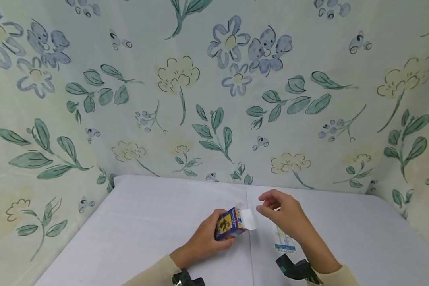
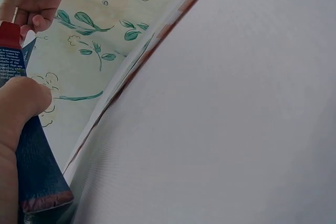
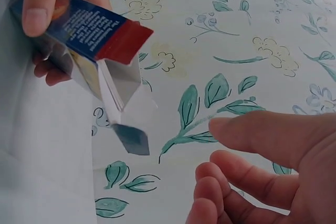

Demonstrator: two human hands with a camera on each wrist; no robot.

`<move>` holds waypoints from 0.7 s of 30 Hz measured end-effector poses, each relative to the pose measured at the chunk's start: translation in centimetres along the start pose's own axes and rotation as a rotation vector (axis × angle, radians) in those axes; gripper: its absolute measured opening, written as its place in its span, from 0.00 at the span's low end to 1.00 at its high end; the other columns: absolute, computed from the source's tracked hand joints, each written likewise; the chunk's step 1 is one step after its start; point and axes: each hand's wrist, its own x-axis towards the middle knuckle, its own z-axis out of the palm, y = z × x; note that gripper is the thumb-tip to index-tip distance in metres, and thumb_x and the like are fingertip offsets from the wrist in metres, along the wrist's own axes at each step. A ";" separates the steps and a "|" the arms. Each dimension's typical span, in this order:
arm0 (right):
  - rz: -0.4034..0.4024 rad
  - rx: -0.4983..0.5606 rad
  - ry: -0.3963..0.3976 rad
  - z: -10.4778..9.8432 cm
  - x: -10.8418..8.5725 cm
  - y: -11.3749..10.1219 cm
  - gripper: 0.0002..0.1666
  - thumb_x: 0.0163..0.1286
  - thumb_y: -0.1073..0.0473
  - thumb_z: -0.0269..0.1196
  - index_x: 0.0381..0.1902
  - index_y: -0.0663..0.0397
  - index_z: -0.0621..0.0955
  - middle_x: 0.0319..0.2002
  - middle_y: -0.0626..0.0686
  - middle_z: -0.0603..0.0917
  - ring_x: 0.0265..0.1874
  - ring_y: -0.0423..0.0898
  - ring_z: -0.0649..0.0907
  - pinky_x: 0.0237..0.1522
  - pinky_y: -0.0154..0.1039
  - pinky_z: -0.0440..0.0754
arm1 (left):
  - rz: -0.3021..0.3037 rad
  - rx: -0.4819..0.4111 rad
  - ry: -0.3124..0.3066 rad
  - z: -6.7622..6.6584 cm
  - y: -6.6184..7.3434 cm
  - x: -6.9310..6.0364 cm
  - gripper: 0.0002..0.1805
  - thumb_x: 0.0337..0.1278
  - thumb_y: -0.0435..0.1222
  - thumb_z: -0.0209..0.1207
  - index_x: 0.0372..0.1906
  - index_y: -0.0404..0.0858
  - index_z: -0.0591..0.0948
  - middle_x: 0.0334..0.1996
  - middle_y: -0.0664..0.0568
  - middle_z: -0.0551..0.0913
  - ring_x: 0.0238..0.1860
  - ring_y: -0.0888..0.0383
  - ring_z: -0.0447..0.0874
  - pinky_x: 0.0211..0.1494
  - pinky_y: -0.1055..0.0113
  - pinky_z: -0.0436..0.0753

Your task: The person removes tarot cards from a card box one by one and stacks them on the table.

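Observation:
A small dark blue card box (image 1: pixel 226 225) with a yellow picture is gripped by my left hand (image 1: pixel 204 237), the thumb on one side and fingers on the other. Its open end points right, with a white flap (image 1: pixel 248 219) folded out. Through that opening the right wrist view shows the edges of a white stack (image 3: pixel 111 83) inside. To the right of the box my right hand (image 1: pixel 285 210) hovers, thumb and bent fingers apart, holding nothing. Below it a printed card (image 1: pixel 285 244) lies on the table, partly hidden by the hand and wrist.
A white cloth covers the table (image 1: pixel 146 222), with a seam or fold (image 1: pixel 251 254) running from front to back. Floral fabric (image 1: pixel 214 131) hangs behind and at both sides. Dark wrist devices (image 1: pixel 294 268) are worn on both arms.

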 end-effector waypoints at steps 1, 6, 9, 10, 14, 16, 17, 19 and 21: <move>-0.004 0.004 0.000 0.1 0.0 -0.1 0.13 0.60 0.57 0.69 0.41 0.54 0.81 0.28 0.48 0.80 0.31 0.44 0.79 0.33 0.37 0.81 | -0.002 -0.001 0.001 0.0 0.0 0.0 0.38 0.50 0.50 0.68 0.64 0.49 0.63 0.51 0.59 0.74 0.48 0.64 0.74 0.51 0.68 0.76; -0.001 0.009 -0.009 0.5 0.0 -0.5 0.13 0.59 0.57 0.70 0.41 0.52 0.81 0.29 0.47 0.80 0.32 0.44 0.79 0.33 0.36 0.80 | -0.022 0.001 0.002 0.0 0.2 0.1 0.38 0.50 0.51 0.68 0.64 0.50 0.63 0.52 0.60 0.74 0.49 0.65 0.73 0.53 0.68 0.76; 0.000 0.008 -0.016 0.8 -0.1 -0.7 0.13 0.59 0.57 0.70 0.41 0.52 0.81 0.29 0.47 0.80 0.33 0.44 0.79 0.34 0.36 0.80 | -0.024 -0.004 0.002 0.0 0.3 0.0 0.38 0.50 0.51 0.68 0.63 0.50 0.63 0.52 0.60 0.74 0.49 0.64 0.73 0.53 0.67 0.76; -0.001 0.011 -0.019 0.8 -0.1 -0.8 0.13 0.59 0.58 0.70 0.41 0.51 0.81 0.29 0.47 0.80 0.33 0.44 0.79 0.34 0.36 0.80 | -0.024 -0.007 0.002 0.0 0.2 0.0 0.38 0.50 0.51 0.68 0.63 0.50 0.63 0.52 0.60 0.74 0.49 0.64 0.74 0.53 0.67 0.76; -0.009 0.015 -0.029 1.2 -0.3 -1.2 0.12 0.59 0.58 0.70 0.40 0.51 0.81 0.29 0.46 0.80 0.32 0.43 0.79 0.33 0.35 0.80 | -0.025 -0.017 0.001 0.1 0.1 0.0 0.38 0.50 0.52 0.68 0.63 0.50 0.63 0.51 0.60 0.74 0.49 0.64 0.73 0.53 0.68 0.76; -0.008 0.021 -0.032 1.5 -0.4 -1.4 0.12 0.59 0.58 0.70 0.40 0.52 0.82 0.28 0.46 0.80 0.32 0.43 0.79 0.32 0.35 0.80 | -0.024 -0.020 0.000 0.1 0.1 0.0 0.38 0.50 0.52 0.68 0.63 0.50 0.63 0.51 0.60 0.74 0.48 0.64 0.73 0.53 0.68 0.76; -0.012 0.021 -0.033 1.7 -0.4 -1.4 0.12 0.59 0.58 0.70 0.40 0.52 0.82 0.28 0.46 0.80 0.32 0.43 0.79 0.32 0.34 0.80 | -0.022 -0.020 0.001 0.1 0.1 0.0 0.38 0.50 0.52 0.68 0.63 0.51 0.63 0.51 0.60 0.74 0.48 0.64 0.73 0.52 0.68 0.76; -0.013 0.026 -0.036 2.0 -0.4 -1.6 0.11 0.59 0.58 0.70 0.39 0.52 0.82 0.28 0.45 0.80 0.32 0.43 0.78 0.32 0.33 0.79 | -0.015 -0.021 0.004 0.1 0.1 0.0 0.37 0.49 0.52 0.68 0.63 0.50 0.63 0.51 0.60 0.74 0.48 0.64 0.74 0.52 0.68 0.76; -0.018 0.034 -0.043 2.3 -0.4 -1.7 0.11 0.59 0.59 0.70 0.39 0.52 0.82 0.28 0.45 0.80 0.32 0.42 0.78 0.31 0.33 0.79 | -0.009 -0.020 0.006 0.0 0.1 0.0 0.37 0.49 0.51 0.69 0.63 0.50 0.63 0.50 0.60 0.74 0.47 0.64 0.74 0.51 0.68 0.76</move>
